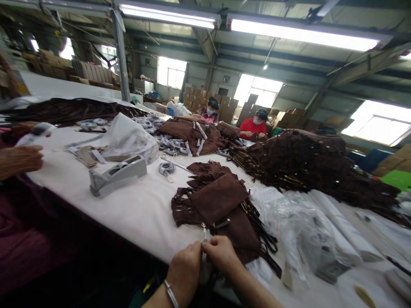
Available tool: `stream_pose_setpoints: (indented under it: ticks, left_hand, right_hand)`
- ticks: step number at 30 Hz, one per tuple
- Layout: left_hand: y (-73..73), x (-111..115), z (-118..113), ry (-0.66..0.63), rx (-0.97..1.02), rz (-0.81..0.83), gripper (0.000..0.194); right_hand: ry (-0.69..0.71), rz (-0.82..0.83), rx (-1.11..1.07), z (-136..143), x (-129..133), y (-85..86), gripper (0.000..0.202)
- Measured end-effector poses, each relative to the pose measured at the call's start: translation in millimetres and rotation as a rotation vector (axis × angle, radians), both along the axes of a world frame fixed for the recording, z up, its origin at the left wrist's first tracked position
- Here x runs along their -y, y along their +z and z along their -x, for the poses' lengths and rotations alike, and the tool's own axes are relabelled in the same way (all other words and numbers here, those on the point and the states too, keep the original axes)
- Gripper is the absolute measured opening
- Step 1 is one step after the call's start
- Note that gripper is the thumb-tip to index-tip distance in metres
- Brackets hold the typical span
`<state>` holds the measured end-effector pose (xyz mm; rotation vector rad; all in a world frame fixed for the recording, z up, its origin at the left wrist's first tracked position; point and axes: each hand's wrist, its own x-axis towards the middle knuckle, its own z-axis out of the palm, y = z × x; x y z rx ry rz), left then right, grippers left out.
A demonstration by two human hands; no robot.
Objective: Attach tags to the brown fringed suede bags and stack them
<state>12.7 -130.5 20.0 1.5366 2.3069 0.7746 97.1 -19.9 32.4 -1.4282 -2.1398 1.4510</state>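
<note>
At the front edge of the table, my left hand (185, 266) and my right hand (222, 254) meet, both with fingers closed in a pinch on a strap. The strap's gold clasp (204, 226) shows just above the fingertips, with clear wrapping beside it. Most of the strap is hidden by my hands. Right beyond them lies a stack of dark brown fringed bags (221, 197), a flat brown pouch on top. A wrapped, coiled strap (167, 168) rests behind the stack's left side.
A grey tape dispenser (118, 173) stands left of the bags. Large brown piles (298, 158) fill the back right. Plastic bags (295, 222) lie on the right. Another person's hand (22, 160) is at far left; two people sit across the white table (138, 218).
</note>
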Motion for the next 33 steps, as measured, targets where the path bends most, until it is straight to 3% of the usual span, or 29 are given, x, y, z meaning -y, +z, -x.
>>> stream_pose_setpoints:
  ticks: [7, 12, 18, 23, 28, 30, 33]
  left_hand:
    - [18.0, -7, 14, 0.091, 0.49, -0.019, 0.026]
    - [14.9, -10, 10, 0.183, 0.788, 0.007, 0.026]
    - [16.0, -6, 10, 0.218, 1.189, -0.064, 0.028]
    - [19.7, -4, 17, 0.256, 1.56, -0.066, 0.02]
    - [20.3, -8, 20, 0.397, 2.006, 0.021, 0.016]
    - [20.2, -8, 20, 0.374, 2.215, 0.053, 0.018]
    - [19.3, -6, 18, 0.211, 2.481, 0.052, 0.015]
  right_hand:
    - [-0.021, 0.132, -0.136, -9, 9, 10.5, 0.016]
    - [-0.051, 0.085, -0.144, -8, 10, 7.3, 0.013]
    - [-0.065, 0.15, -0.187, -9, 8, 9.4, 0.011]
    - [-0.035, 0.177, -0.429, -10, 10, 13.3, 0.018]
    - [-0.117, 0.339, -0.482, -3, 15, 5.0, 0.032]
    - [-0.137, 0.421, -0.502, 0, 15, 2.7, 0.04]
    - [-0.089, 0.532, -0.561, 3, 13, 4.1, 0.05]
